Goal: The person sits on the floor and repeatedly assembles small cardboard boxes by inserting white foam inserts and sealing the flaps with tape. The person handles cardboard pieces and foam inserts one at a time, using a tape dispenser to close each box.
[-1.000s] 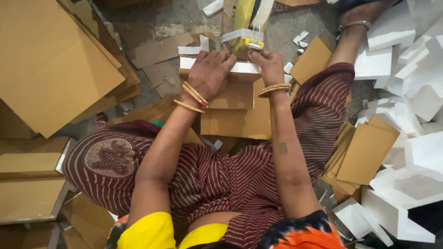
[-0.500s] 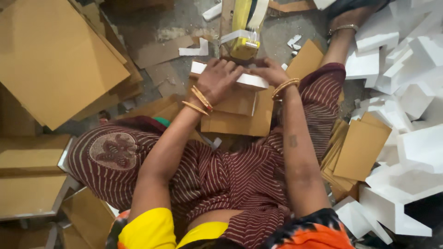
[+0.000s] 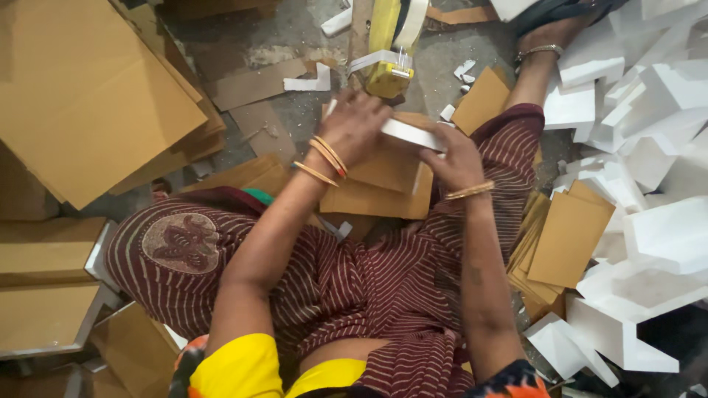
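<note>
1. Hands meet over a white foam strip (image 3: 409, 133) that lies across a brown cardboard box (image 3: 383, 184) on the seated person's lap.
2. Left hand (image 3: 355, 127), with gold bangles at the wrist, lies flat on the strip's left end, fingers spread, pressing rather than gripping.
3. Right hand (image 3: 456, 158) grips the strip's right end, thumb and fingers curled round it.
4. Just beyond the box stands a yellow tape dispenser (image 3: 389, 44) on the grey floor.
5. White foam pieces (image 3: 649, 147) pile up on the right, beside a stack of cardboard sheets (image 3: 568, 236).
6. Large cardboard sheets (image 3: 81, 96) lie on the left.
</note>
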